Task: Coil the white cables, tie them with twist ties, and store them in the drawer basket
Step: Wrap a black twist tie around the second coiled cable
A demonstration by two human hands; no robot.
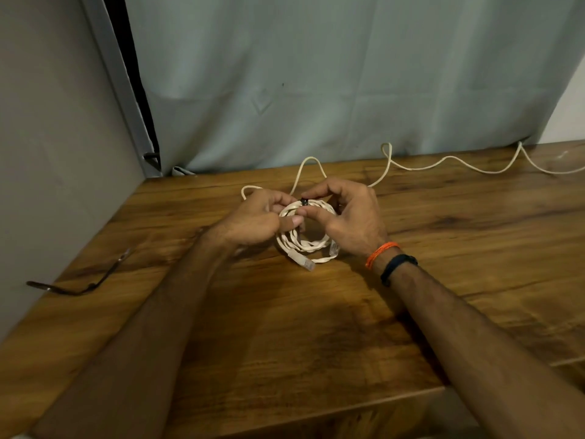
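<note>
Both hands, left hand (253,221) and right hand (345,213), are pinching the black tie (304,202) around the light, springy coiled cable (305,245); grip at the tie.

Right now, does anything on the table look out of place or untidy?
Yes. A second white cable sprawls uncoiled along the table's far edge, looping behind both hands. A dark twist tie lies bent near the left edge. The coil being tied looks neat.

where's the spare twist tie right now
In the head view, a dark twist tie lies loose at the table's far left edge, beside the wall, well left of both hands and the coiled cable.
</note>
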